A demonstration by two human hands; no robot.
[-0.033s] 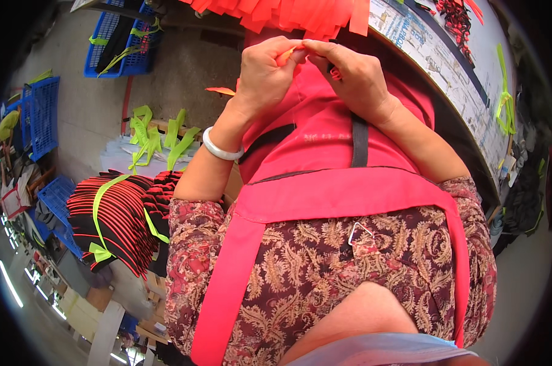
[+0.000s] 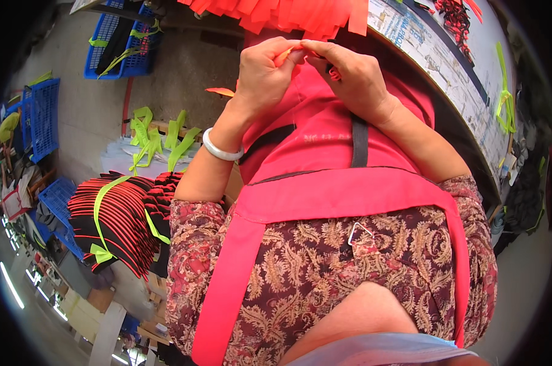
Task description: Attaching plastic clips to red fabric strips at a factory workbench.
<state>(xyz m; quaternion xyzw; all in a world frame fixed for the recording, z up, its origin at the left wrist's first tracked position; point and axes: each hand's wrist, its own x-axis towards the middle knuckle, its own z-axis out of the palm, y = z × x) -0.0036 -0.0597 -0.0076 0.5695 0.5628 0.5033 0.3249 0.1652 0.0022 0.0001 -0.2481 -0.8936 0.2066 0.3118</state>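
In front of the pink apron [image 2: 324, 128], both my hands meet just below a bunch of orange-red fabric strips [image 2: 288, 13]. My left hand [image 2: 263, 72] is closed on an orange strip [image 2: 281, 58], whose loose tail sticks out beside the wrist. Touching it at the fingertips, my right hand [image 2: 358, 82] is closed in a pinch. A small red and black piece [image 2: 334, 74] shows between its curled fingers. What exactly lies between the meeting fingertips is hidden.
Right of me runs a worktable [image 2: 434, 58] with a pile of red and black pieces [image 2: 457, 27] and a yellow-green strip [image 2: 505, 104]. At left lie tied bundles of black, red-edged pieces [image 2: 114, 213], yellow-green strips [image 2: 145, 140] and blue crates [image 2: 42, 119].
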